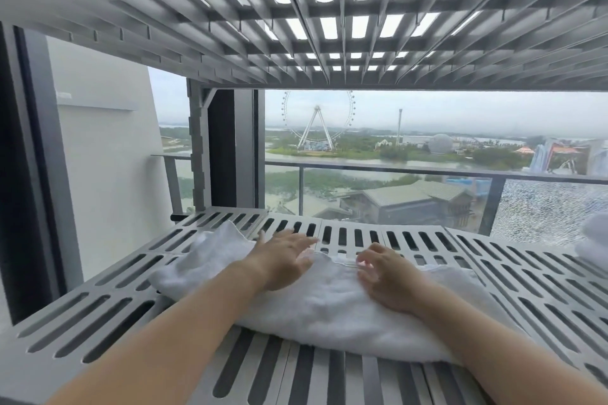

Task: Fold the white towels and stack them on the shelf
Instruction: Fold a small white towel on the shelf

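Note:
A white towel [316, 309] lies folded across the slotted grey shelf [108, 312], its left end crumpled toward the back. My left hand [284, 258] rests flat on the towel's far edge with fingers stretched out. My right hand [383, 276] lies on the towel to the right, fingers loosely bent over its far edge. Another white towel [594, 240] shows partly at the right edge of the shelf.
A second slotted shelf [329, 26] hangs close overhead. A grey shelf post [197, 148] stands at the back left. Behind the shelf is a window onto a balcony railing [394, 171] and a distant landscape.

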